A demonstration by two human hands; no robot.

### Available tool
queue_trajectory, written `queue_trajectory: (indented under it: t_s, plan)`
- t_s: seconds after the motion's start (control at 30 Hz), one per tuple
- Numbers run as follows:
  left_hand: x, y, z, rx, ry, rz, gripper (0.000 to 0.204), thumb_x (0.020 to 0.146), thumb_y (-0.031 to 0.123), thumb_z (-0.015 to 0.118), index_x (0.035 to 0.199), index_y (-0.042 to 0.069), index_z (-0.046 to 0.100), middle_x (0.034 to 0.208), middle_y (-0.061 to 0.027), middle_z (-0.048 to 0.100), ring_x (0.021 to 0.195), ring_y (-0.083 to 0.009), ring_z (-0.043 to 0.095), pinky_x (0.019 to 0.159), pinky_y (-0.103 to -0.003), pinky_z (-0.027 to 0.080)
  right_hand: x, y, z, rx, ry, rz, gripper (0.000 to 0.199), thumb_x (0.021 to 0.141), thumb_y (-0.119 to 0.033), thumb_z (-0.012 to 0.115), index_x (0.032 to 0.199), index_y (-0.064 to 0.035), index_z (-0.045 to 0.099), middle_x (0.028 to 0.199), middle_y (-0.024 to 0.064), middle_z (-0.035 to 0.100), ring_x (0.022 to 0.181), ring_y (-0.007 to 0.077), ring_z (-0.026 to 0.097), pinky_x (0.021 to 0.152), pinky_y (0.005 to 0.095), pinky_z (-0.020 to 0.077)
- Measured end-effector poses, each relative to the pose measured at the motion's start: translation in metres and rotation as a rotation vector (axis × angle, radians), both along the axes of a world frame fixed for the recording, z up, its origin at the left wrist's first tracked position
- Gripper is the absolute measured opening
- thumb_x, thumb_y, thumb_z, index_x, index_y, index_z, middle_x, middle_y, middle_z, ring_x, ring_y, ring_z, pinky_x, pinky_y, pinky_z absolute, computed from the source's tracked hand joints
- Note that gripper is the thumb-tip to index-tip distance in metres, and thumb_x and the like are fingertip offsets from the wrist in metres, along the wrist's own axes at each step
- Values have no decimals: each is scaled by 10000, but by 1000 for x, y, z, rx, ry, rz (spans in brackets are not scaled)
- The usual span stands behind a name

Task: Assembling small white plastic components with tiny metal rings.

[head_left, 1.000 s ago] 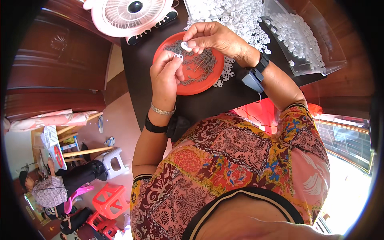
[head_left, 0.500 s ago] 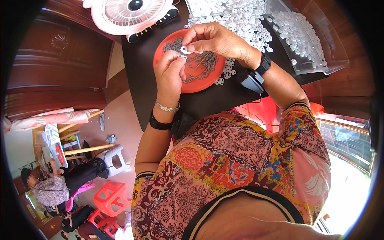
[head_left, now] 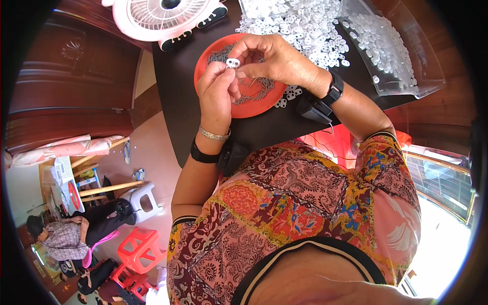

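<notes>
A small white plastic piece (head_left: 233,63) with two holes sits pinched between the fingertips of both hands. My left hand (head_left: 215,94) holds it from below and my right hand (head_left: 274,58) from above. Both hands hover over a red round plate (head_left: 254,105) strewn with thin metal pins. A heap of white plastic pieces (head_left: 300,25) lies on the black table (head_left: 175,91) just beyond the plate. Each wrist wears a black band, and the left one also a silver bracelet.
A pink and white desk fan (head_left: 157,18) lies at the table's far left. A clear plastic tray (head_left: 394,51) with more white pieces stands at the right. On the floor to the left are a seated person (head_left: 66,236), red stools (head_left: 140,249) and a white stool (head_left: 142,198).
Both hands and the white piece have stayed together over the plate. The view has shifted slightly, so the table sits a little higher in the picture.
</notes>
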State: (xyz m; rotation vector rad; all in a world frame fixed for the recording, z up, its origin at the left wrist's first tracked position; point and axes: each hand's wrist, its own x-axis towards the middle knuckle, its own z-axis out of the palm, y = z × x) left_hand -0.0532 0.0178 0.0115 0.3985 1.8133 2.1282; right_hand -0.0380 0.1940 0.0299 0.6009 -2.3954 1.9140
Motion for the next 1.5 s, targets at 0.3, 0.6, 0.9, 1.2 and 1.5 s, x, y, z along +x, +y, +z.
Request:
queue_trajectory:
  t_s: [0.3, 0.6, 0.9, 1.2, 1.5]
  plan:
    - [-1, 0, 5, 15, -125, -64, 178, 900, 200, 489, 864, 39, 557, 605, -1, 507, 507, -88, 480, 462, -198, 327, 0, 3, 3, 114, 86, 4, 224, 788, -52, 722, 995, -42, 635, 833, 6, 638, 773, 84, 601, 713, 243, 497]
    - [3, 6, 2, -62, -30, 51, 216, 909, 212, 496, 863, 23, 590, 607, -21, 552, 490, -86, 505, 442, -198, 344, 5, -9, -7, 338, 371, -137, 267, 754, -87, 738, 992, -39, 626, 881, 72, 650, 795, 201, 645, 715, 307, 522]
    - [0, 4, -2, 53, -32, 55, 237, 890, 192, 493, 835, -7, 610, 598, -33, 556, 500, -91, 512, 470, -203, 377, 4, -7, -9, 469, 561, -160, 260, 781, -154, 704, 1000, -50, 612, 900, 85, 646, 826, 275, 642, 702, 339, 521]
    - [1, 0, -3, 16, -6, 9, 260, 908, 191, 446, 777, -6, 553, 612, -74, 552, 504, -142, 523, 480, -237, 376, 9, -11, -1, 405, 551, -131, 207, 780, -134, 695, 941, -42, 603, 772, 94, 636, 731, 284, 643, 638, 349, 513]
    - [4, -2, -1, 20, -4, 7, 263, 910, 181, 438, 753, -5, 538, 604, -71, 533, 488, -148, 510, 460, -237, 365, 10, -14, -3, 378, 581, -138, 170, 761, -108, 692, 879, -38, 592, 733, 95, 626, 691, 290, 639, 601, 356, 506]
